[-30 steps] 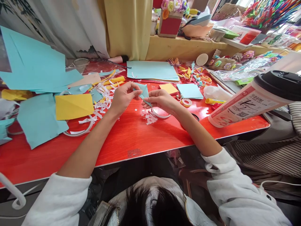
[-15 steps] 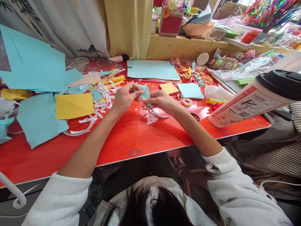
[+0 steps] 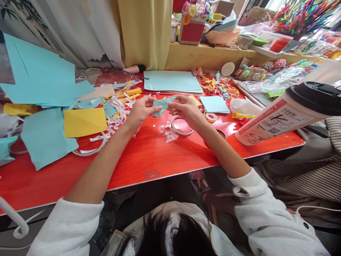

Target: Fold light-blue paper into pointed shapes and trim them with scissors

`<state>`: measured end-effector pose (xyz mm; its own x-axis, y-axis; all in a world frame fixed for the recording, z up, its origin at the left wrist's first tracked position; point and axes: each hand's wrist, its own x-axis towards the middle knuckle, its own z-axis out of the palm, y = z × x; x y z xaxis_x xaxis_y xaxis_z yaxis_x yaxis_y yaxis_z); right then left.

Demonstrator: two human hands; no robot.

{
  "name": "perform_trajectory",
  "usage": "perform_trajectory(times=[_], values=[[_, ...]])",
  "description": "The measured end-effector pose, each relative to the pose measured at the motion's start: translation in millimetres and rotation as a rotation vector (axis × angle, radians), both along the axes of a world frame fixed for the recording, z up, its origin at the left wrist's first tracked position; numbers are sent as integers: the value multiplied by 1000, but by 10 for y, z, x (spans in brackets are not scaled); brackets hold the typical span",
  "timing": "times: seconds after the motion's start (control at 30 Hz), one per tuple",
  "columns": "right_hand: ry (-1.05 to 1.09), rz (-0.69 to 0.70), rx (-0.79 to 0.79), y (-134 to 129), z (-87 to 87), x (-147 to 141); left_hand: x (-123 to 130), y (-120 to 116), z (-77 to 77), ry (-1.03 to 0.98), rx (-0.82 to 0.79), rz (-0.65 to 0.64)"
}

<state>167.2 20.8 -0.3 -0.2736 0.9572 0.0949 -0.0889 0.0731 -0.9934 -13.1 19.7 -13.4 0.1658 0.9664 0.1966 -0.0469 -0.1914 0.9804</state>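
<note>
Raised since the earlier frame, my right hand (image 3: 186, 108) now lifts its end of the folded blue paper (image 3: 161, 107), which slants up toward 2 o'clock instead of hanging toward 5; more of the white ring (image 3: 182, 133) shows beneath. The folded blue paper, the centre of the dial, is held above the red table (image 3: 160, 156), between my hands, with 12 o'clock pointing away from me. My left hand (image 3: 141, 112) pinches its left end, thumb on the near face and the other fingers curled. My right hand pinches the raised end between thumb and fingers. Which creases are pressed is too small to tell.

Surroundings: at 12 o'clock, a stack of large blue sheets (image 3: 173, 81); at 2, yellow, red and blue paper pieces (image 3: 218, 87); at 3, small blue squares (image 3: 214, 104), then, farther out, a yellow pen (image 3: 242, 116) and a tall lidded cup (image 3: 277, 117). Between 4 and 5 lies the white ring, just beside the pale scraps (image 3: 169, 135) at 6. Toward 9 are white paper strips (image 3: 117, 122) and, beyond them, a creased yellow sheet (image 3: 85, 122).
</note>
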Motion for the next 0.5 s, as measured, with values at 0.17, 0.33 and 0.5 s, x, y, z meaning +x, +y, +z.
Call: perform_trajectory(times=[0.17,0.33,0.5], values=[[-44,59,27,-39,-19,-21,88,-34,-42,-72,-21,36],[-55,72,24,-45,9,1,116,-82,-35,-49,10,65],[0,53,42,-33,15,1,120,-100,-36,-58,26,92]])
